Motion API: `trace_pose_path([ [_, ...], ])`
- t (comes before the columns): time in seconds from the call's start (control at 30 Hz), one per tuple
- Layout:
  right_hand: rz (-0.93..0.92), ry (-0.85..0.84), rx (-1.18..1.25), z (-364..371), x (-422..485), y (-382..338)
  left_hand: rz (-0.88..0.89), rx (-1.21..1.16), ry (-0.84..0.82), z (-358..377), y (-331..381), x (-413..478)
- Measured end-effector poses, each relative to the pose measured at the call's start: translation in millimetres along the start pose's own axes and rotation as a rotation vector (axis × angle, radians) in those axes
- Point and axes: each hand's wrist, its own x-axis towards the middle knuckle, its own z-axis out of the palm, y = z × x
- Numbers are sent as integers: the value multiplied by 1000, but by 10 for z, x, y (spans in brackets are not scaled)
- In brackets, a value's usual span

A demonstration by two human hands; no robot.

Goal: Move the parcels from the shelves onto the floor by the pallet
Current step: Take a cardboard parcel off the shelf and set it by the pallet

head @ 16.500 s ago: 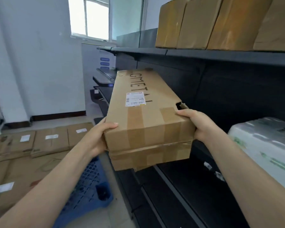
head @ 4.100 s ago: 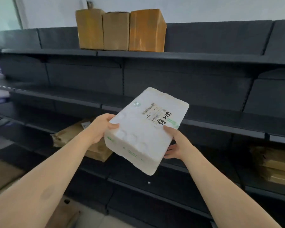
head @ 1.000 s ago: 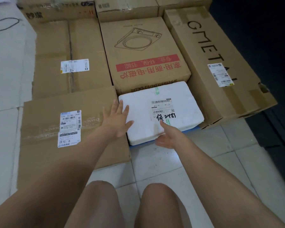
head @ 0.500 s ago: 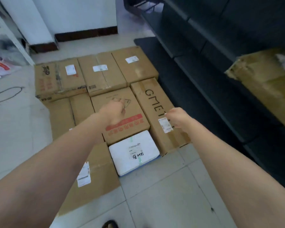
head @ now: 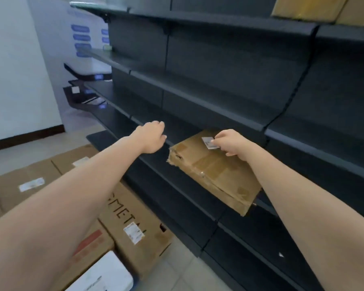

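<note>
Parcel (head: 213,169) under curled right hand (head: 232,143).

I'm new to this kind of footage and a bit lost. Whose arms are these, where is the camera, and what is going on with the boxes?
The camera sits on a person's head, looking down along their bare arms. The right hand rests on a battered cardboard parcel lying on a dark shelf. The left hand reaches toward it, holding nothing. On the floor lie parcels already set down: a long lettered box and a white foam box.
</note>
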Motion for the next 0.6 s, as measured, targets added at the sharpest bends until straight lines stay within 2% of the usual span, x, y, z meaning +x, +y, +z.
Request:
trace_pose_path([
  [0.13,92,76,33,-584,87,729,106,-6,-34,183,800,417],
  [0.27,174,86,46,-802,222,1302,186,61,-127,521,1236,724],
  [0.4,300,45,79,-769,552,1740,261,223,-232,1007,1215,1048],
  [0.6,529,19,106,-316,1265,2407,218,207,-434,1867,710,1744],
])
